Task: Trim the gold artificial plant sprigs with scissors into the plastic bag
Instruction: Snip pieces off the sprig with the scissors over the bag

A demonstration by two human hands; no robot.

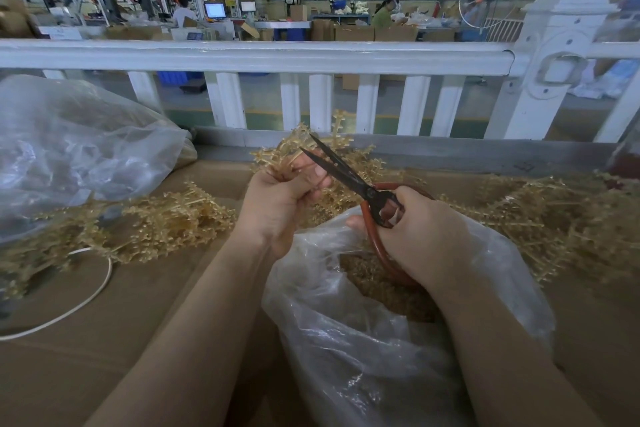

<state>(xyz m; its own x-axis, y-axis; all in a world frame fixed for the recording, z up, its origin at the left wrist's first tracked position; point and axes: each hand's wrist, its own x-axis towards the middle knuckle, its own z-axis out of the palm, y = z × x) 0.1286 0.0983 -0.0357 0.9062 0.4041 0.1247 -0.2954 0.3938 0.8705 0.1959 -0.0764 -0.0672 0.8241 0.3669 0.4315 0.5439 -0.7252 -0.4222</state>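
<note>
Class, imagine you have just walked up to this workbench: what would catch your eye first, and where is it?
First, the scissors at the centre, blades parted, held in the right hand and aimed at a gold sprig gripped by the left hand. Just below them an open plastic bag holds gold trimmings. Heaps of gold sprigs spread across the brown table on both sides.

A brown cardboard-covered table [166, 305] carries loose heaps of gold sprigs [166, 218] at left and right. An open plastic bag [363, 340] of trimmings sits on it in front, a second clear bag [76, 142] lies far left, and a white cord [86, 298] loops near the left heap.
</note>
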